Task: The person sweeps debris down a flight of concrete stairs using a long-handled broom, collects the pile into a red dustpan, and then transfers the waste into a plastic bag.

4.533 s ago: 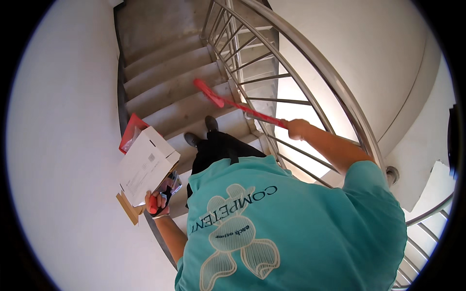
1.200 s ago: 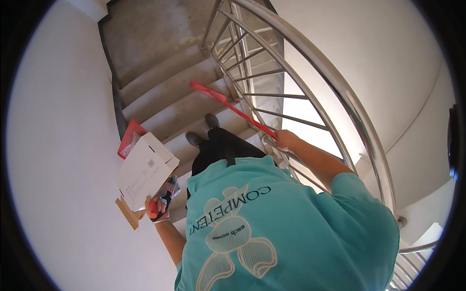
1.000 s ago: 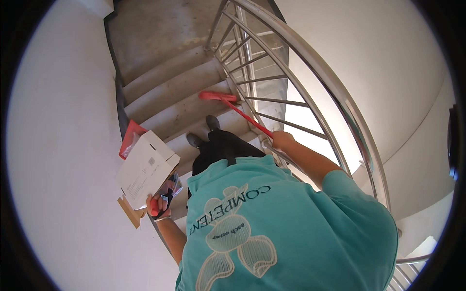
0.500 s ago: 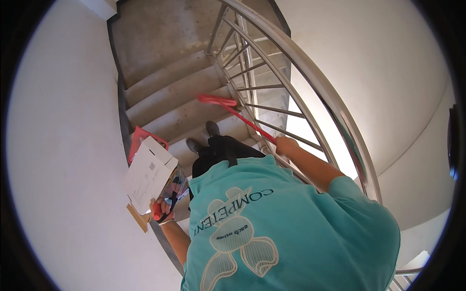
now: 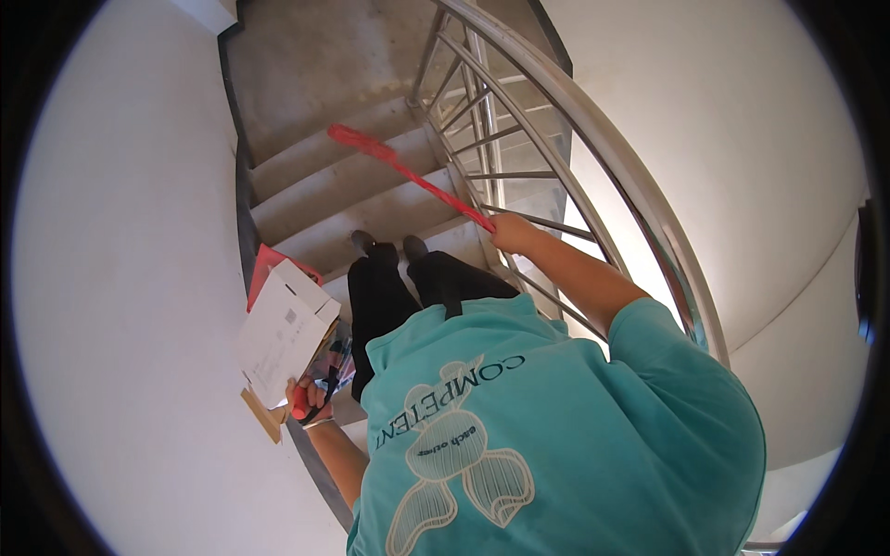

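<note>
My right hand [image 5: 512, 233] is closed round the end of a long red stick [image 5: 431, 188]. The stick's wider red head [image 5: 362, 142] hangs over the steps ahead; blur hides exactly what kind of tool it is. Low on the left, my left hand [image 5: 309, 400] is closed at the near end of a white cardboard box [image 5: 286, 320] with open flaps. An orange-red handle [image 5: 299, 402] with a black part is also in its fingers. Dark and colourful items show at the box's right side, partly hidden. A red flat piece [image 5: 267, 267] sticks out past its far end.
Concrete steps [image 5: 320, 218] run down to a landing [image 5: 315, 56], with my feet on one of them. A curved metal handrail [image 5: 612, 153] with bars follows the right side. A white wall [image 5: 120, 278] stands close on the left, beside the box.
My right hand has moved a little left and up in the picture, swinging the stick's head left and farther out over the steps. My feet have shifted. The left hand still holds the box.
</note>
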Motion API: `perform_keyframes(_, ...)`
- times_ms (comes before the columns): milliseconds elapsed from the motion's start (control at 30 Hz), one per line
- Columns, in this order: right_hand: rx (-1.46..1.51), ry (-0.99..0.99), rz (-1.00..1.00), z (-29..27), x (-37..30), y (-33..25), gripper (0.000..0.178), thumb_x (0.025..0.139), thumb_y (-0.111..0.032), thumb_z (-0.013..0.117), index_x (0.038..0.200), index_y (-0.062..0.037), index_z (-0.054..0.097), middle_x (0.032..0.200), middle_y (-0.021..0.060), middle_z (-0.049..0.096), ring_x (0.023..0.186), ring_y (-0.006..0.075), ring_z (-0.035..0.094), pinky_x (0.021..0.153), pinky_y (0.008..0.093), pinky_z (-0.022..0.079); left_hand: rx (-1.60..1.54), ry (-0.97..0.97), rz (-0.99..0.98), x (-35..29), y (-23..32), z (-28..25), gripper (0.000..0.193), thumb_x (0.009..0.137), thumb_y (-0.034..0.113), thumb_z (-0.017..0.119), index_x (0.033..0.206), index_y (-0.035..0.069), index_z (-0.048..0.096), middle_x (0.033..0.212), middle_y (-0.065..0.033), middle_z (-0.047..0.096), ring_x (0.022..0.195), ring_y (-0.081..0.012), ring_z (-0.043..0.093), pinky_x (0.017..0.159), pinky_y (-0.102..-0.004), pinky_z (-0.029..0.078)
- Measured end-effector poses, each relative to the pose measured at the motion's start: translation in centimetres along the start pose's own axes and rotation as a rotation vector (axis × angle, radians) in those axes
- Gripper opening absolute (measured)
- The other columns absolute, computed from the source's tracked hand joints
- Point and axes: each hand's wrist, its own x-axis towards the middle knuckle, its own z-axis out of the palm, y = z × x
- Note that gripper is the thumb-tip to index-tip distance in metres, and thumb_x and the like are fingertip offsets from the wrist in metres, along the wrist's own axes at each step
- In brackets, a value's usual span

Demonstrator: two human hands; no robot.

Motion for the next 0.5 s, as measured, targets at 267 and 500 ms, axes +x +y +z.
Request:
perform_keyframes(267,0.796,-0.395,0.077,-0.8,2.2,-5.8,0.025,0.085,-0.026,0.050,0.092,-0.0023,0.055,0.065,0.0082,0.056,0.046,0.0143,0.051,0.039,0.0278,0.041,-0.030,-0.054,-0.026,-3.4,-2.9,1.6,0.037,0.085,0.024,0.050,0.105,-0.007,0.045,0.071,-0.0090,0.053,0.034,-0.0089,0.035,0.028,-0.0211,0.028)
perform_keyframes(500,1.027,-0.491,0.155,-3.2,5.4,-7.0,0.028,0.085,-0.030,0.049,0.097,-0.0046,0.052,0.065,0.0061,0.053,0.045,0.0110,0.047,0.039,0.0261,0.040,0.040,-0.021,-0.105,-3.1,-6.0,9.0,0.031,0.085,0.024,0.049,0.100,-0.004,0.047,0.067,-0.0087,0.055,0.033,-0.0093,0.034,0.028,-0.0221,0.027)
